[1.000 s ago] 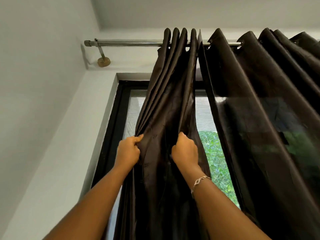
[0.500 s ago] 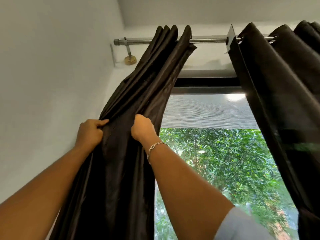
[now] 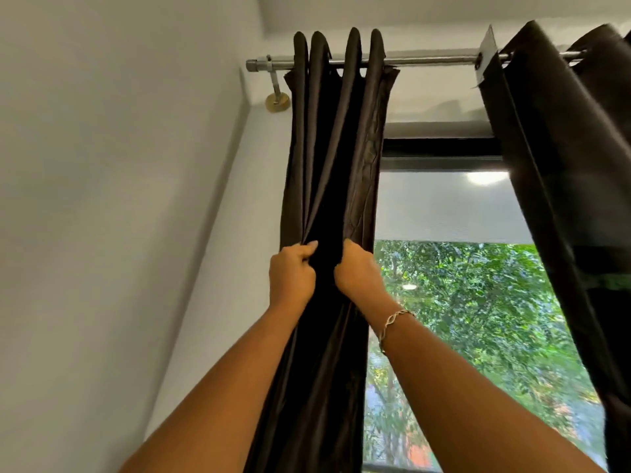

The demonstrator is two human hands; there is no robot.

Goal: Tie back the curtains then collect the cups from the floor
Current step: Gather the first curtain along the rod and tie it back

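Both left hand (image 3: pixel 292 274) and right hand (image 3: pixel 358 272) clutch the bunched curtain (image 3: pixel 336 148).

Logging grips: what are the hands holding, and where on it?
Left hand and right hand both grip the left curtain by its folds, well below the rod.

**Around the window**

A metal rod (image 3: pixel 430 59) runs level just under the white ceiling (image 3: pixel 409 11). A bracket (image 3: pixel 275 85) holds its left end and stands on a round brass-coloured mount (image 3: pixel 277 103) fixed to the wall. A pale side wall (image 3: pixel 102 199) fills the left. Below the rod sits the black window frame (image 3: pixel 440 147), with a grey mesh blind (image 3: pixel 444 206) drawn partway down and a bright glare spot (image 3: pixel 485 177) near its top. Beneath the blind, leafy green trees (image 3: pixel 471 319) show outside.
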